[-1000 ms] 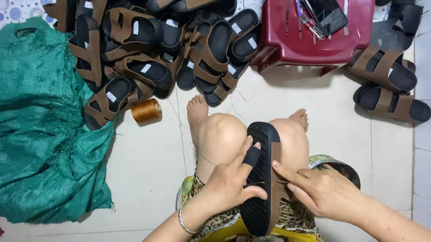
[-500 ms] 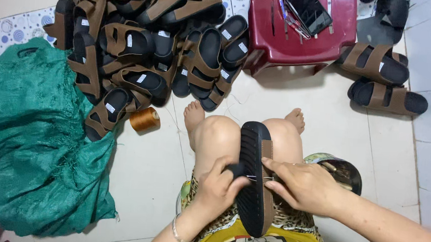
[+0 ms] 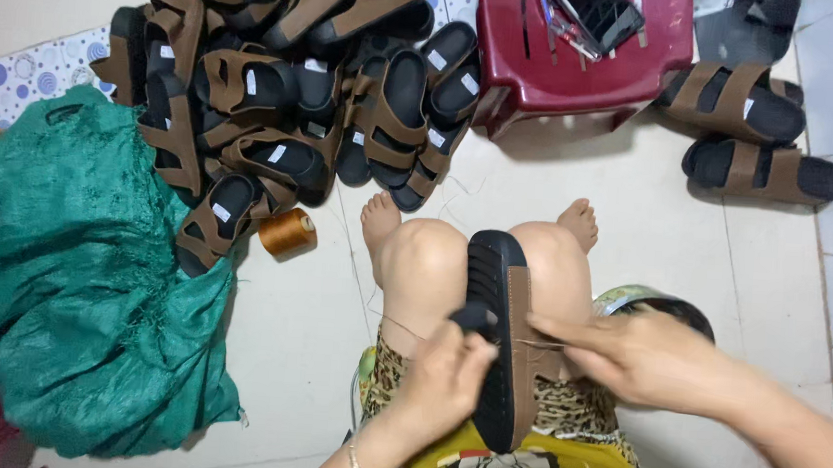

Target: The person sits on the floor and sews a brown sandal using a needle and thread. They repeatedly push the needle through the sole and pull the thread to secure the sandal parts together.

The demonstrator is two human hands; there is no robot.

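Note:
A black-soled sandal (image 3: 495, 297) with a brown side strap lies sole-up along my lap, between my knees. My left hand (image 3: 441, 380) grips its near left edge, fingers curled over the rim. My right hand (image 3: 635, 358) pinches the brown strap at the sandal's right side, with a thin thread stretched across the sole between the two hands. A silver bracelet sits on my left wrist.
A heap of brown-strapped black sandals (image 3: 290, 91) lies ahead on the floor. Beside it are a spool of orange-brown thread (image 3: 288, 233), a green woven sack (image 3: 67, 270), a dark red plastic stool (image 3: 582, 51) and two more sandals (image 3: 750, 139) at right.
The sandal has tilted so its brown strap edge faces up. My left hand slid down its near edge and my right hand pulled rightward, drawing the thread.

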